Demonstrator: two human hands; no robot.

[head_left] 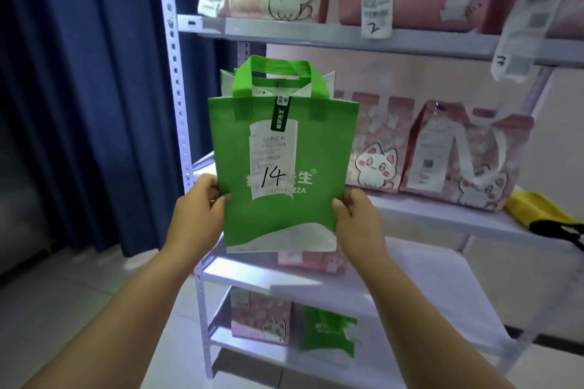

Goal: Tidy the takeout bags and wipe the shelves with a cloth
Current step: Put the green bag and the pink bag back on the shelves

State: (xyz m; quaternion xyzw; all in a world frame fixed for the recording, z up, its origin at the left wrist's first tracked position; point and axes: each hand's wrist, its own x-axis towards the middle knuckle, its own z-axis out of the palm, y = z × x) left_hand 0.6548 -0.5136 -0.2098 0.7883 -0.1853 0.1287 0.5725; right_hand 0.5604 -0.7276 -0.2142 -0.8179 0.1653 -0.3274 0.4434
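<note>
Both my left hand (197, 215) and right hand (358, 221) pinch the flat green non-woven takeout bag (281, 174) by its lower edges with curled fingers (339, 210), upright before the grey metal shelf (426, 215).

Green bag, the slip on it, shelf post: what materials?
The green bag looks like matte non-woven fabric, with sewn strap handles. The slip is thin white paper, printed, with a handwritten 14. The shelf post seems painted metal: pale, smooth, with punched holes.
</note>
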